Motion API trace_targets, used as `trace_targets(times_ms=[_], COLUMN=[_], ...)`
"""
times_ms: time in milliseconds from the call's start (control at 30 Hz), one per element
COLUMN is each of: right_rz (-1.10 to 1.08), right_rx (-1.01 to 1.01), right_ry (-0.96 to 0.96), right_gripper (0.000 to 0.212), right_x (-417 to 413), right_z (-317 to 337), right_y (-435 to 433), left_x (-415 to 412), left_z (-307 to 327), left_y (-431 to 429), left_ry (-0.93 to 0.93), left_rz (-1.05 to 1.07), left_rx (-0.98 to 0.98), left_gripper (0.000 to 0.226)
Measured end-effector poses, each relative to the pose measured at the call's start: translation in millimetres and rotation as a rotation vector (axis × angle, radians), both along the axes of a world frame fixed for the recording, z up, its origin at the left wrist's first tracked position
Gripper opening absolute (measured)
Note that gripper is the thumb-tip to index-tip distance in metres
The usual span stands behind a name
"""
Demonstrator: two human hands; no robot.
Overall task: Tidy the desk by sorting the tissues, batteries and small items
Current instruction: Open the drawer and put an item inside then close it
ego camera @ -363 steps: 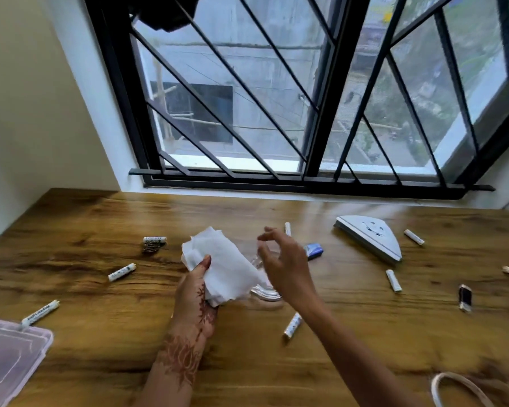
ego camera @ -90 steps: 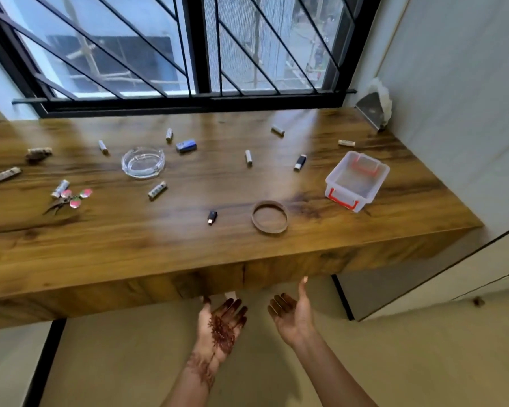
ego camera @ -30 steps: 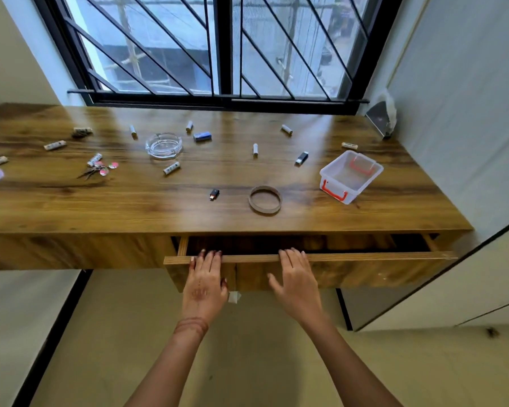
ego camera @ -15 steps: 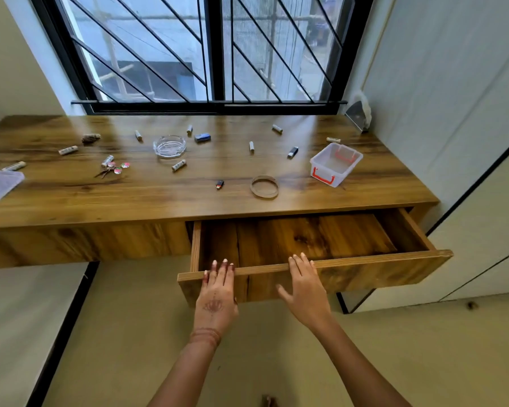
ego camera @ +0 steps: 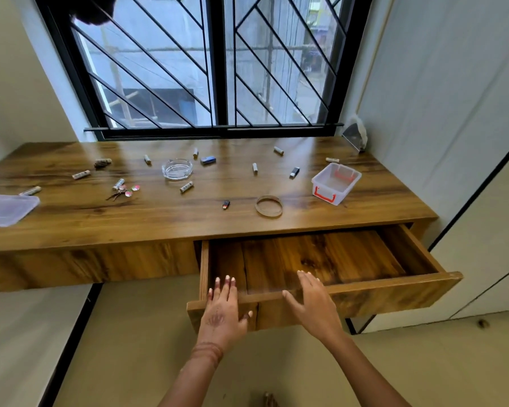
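1. Batteries [ego camera: 81, 174] lie scattered over the desk [ego camera: 159, 218], starting beside the lid [ego camera: 9, 209] at the left.
2. Ashtray [ego camera: 177, 169] is in the far middle; the box [ego camera: 350, 189] is to the right.
3. Tissues [ego camera: 362, 132] are in the far right corner.
4. At the near edge of the open drawer [ego camera: 365, 295], the left hand [ego camera: 222, 314] has straight fingers close together. The right hand [ego camera: 315, 304] has its fingers a little apart. Both hold nothing.

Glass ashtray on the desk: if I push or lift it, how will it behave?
The ashtray looks like thick clear glass, so probably heavy for its size and breakable if dropped. Its wide, low shape should slide on the smooth desk rather than tip or roll.
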State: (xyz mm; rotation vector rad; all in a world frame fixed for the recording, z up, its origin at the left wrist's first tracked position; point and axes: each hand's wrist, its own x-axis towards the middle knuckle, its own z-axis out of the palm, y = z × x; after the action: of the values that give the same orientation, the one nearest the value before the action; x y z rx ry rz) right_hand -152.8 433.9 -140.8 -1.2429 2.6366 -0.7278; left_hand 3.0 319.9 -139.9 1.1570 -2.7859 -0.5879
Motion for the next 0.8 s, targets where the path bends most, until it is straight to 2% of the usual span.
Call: trace_targets(times_ms=[300,367,600,667,800], right_rz=[-0.07,-0.078,-0.151,-0.171,-0.202], right_rx=[-0.234,-0.228,-0.085,-0.026,0.031], right_ry=[-0.058,-0.039,-0.071,-0.05,-0.013], right_gripper=[0.045,0.038,0.041,0.042,0.044], right_x=[-82.3,-113.1,-211.1,-231.6,-259.4], right_z=[51.4,58.8,53.8,49.1,37.8], right_y=[-112.8,-148.6,-241.9,-259.8,-284.0], left_x=[-56.7,-71.7,-103.3,-110.3,-119.0], left_z=[35.1,39.3,28.8,20.3,7.2], left_y=[-113.5,-143.4,-230.9,-245.7,-253.9], left_ry=[0.148,0.135,-0.007,-0.058,-0.068], left_rz=[0.109,0.128,0.171,0.143,0.139], left_rx=[-0.117,-0.122,-0.109,-0.075,-0.113], left_gripper=[0.077,0.075,0.077,0.084,0.121])
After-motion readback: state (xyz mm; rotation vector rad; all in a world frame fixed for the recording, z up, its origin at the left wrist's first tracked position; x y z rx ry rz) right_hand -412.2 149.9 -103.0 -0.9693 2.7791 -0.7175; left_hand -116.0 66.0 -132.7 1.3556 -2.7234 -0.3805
